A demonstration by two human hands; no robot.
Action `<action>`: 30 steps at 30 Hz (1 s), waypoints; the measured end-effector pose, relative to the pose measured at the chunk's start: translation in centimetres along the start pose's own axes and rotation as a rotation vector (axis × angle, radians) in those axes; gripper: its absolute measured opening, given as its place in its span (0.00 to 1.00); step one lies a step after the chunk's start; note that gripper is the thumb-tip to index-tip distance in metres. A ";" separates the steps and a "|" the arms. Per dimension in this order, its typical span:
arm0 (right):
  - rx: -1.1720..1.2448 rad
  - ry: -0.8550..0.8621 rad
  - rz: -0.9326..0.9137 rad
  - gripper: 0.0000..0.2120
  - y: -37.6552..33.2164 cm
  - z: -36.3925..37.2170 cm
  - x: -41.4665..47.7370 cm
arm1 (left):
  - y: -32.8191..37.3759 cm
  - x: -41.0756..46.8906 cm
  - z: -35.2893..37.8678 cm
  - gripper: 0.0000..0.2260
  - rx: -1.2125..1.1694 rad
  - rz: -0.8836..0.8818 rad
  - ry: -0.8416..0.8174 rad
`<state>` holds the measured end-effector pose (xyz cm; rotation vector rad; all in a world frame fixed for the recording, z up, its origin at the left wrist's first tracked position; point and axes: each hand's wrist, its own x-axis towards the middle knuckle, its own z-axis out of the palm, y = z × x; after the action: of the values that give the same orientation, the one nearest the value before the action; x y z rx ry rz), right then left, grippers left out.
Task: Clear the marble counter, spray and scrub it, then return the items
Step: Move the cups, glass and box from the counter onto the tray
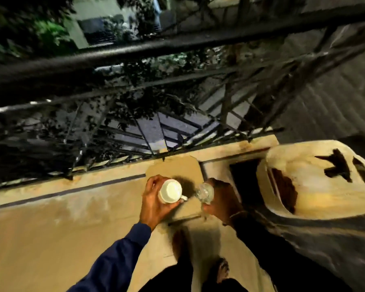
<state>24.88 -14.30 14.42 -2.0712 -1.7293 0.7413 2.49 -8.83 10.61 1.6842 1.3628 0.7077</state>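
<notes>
Head view, single frame, blurred by motion.

1. Left hand [154, 200], lower centre of the frame. The grip is closed round a white mug [170, 191]: fingers curl over the far side of the rim and the thumb sits on the near side. The mug's mouth faces up and its handle points right.
2. Dark blue sleeve [118, 256], running from the bottom edge up to the left wrist.
3. Right hand [223, 199], just right of the mug, in shadow. The grip is closed on a clear glass [204, 192], held from the right side. Mug handle and glass are just beside each other; contact cannot be told.
4. Cardboard sheet [177, 169], brown and flat on the floor [51, 239], directly under both hands. The mug's shadow falls on it to the right of the mug. Whether mug or glass rests on the sheet cannot be told.
5. Foot [222, 268], bottom centre, on the floor below the right hand. A second one, left of it, is too blurred to make out.
6. Low kerb [93, 175], pale with a dark stripe beside it, crossing the frame diagonally past the far edge of the cardboard.
7. Black metal railing [135, 49], rising from the kerb and filling the upper half of the frame.
8. Foliage [46, 32], upper left, beyond the railing.
9. Cream plastic chair [316, 182], right of the frame, near the right hand. It has dark cut-outs in its surface.
</notes>
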 end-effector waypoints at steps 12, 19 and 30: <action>-0.049 -0.144 0.144 0.30 5.9 16.4 21.7 | -16.4 13.1 3.5 0.36 0.057 -0.358 0.144; -0.037 -0.135 0.151 0.28 8.9 21.1 25.3 | -21.3 16.3 6.0 0.34 0.220 -0.356 0.124; -0.011 -0.159 0.200 0.28 9.5 23.3 24.8 | -22.2 17.1 7.2 0.36 0.294 -0.357 0.062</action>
<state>21.85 6.45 -14.00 -2.2715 -1.6233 0.9817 1.79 7.23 -13.49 1.5835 1.8232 0.3693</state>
